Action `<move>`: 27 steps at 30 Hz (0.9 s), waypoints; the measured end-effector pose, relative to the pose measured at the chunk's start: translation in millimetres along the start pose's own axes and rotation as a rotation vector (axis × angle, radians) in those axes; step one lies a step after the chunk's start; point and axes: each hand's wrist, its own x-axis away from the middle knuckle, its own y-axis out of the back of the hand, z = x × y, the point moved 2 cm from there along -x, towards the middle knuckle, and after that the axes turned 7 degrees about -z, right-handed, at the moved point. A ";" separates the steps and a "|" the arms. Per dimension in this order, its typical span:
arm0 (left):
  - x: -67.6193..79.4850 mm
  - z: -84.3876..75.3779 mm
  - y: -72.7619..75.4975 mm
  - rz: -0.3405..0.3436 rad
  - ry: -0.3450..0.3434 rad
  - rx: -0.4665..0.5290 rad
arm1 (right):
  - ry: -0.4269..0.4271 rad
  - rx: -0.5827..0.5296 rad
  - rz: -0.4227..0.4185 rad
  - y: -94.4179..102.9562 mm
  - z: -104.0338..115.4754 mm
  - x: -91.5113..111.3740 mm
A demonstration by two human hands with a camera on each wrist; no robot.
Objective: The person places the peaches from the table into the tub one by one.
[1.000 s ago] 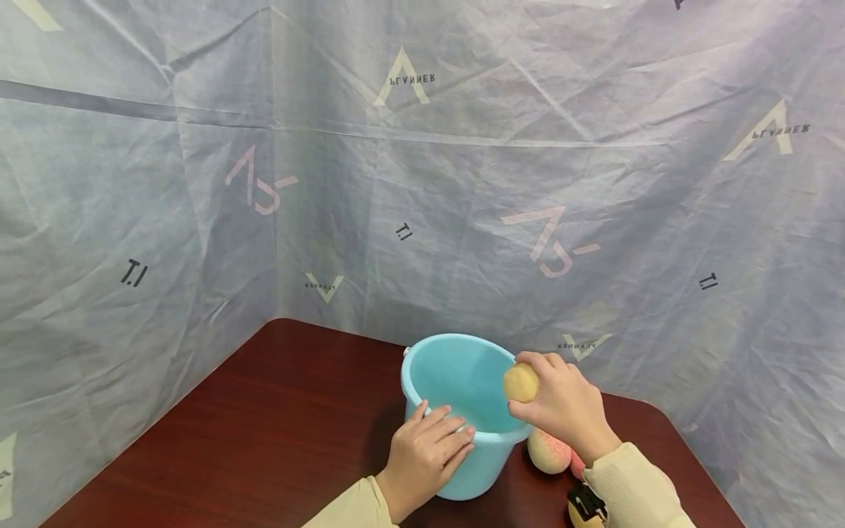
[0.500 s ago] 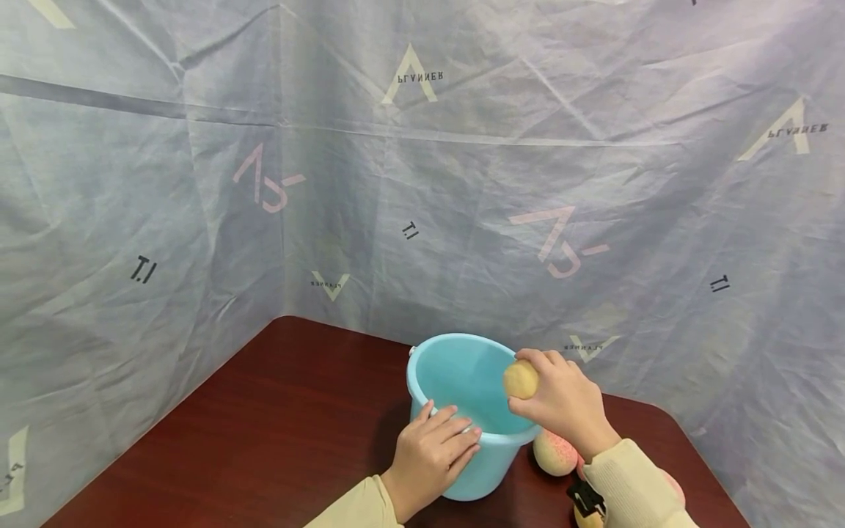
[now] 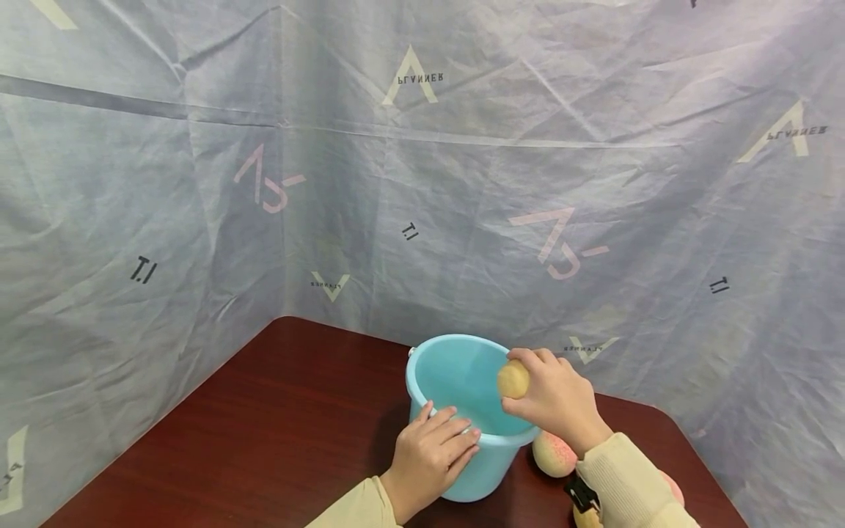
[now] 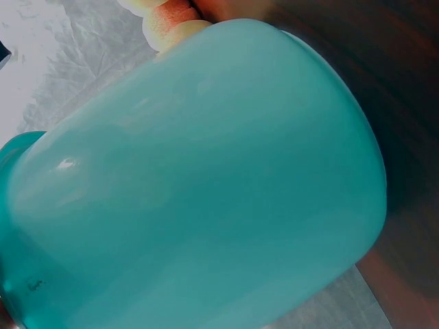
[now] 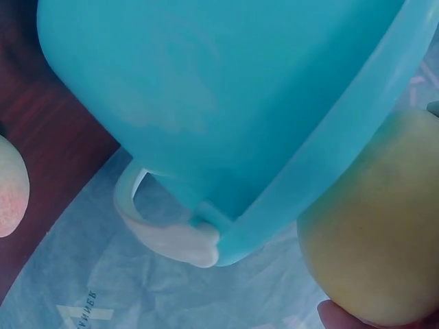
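A light blue bucket [image 3: 470, 469] stands upright on the table, its mouth tilted toward my view. My left hand [image 3: 429, 458] grips the near rim, fingertips over the edge; its thumb is hidden. Over the bucket's right rim, my right hand [image 3: 557, 400] holds a yellow peach [image 3: 513, 379] between thumb and fingers. In the right wrist view the held peach [image 5: 377, 226] is close to the outside of the rim, and a fingertip [image 5: 336, 317] shows below it. The left wrist view is filled by the bucket's side wall [image 4: 206, 171].
A pink-speckled peach [image 3: 554, 455] lies right of the bucket, with a yellow one [image 3: 586, 517] nearer and partly behind the right sleeve. A black wrist mount [image 3: 581, 495] sits by that cuff. The bucket has a white handle [image 5: 171, 240]. Grey printed cloth [image 3: 396, 183] walls the brown table [image 3: 264, 440].
The right hand, with the peach, has shifted slightly left over the bucket's mouth. The left hand keeps its place on the rim. The head view turned slightly left between the two earlier frames.
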 end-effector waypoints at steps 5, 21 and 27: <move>0.2 0.1 0.6 0.001 0.002 0.002 | 0.006 0.005 0.011 -1.3 4.6 -3.3; -0.4 -0.4 0.3 0.013 -0.004 -0.002 | 0.059 0.051 0.171 -2.6 22.3 -18.3; 0.2 -0.2 0.8 0.005 -0.008 -0.013 | 0.090 0.067 0.197 -3.2 29.1 -18.6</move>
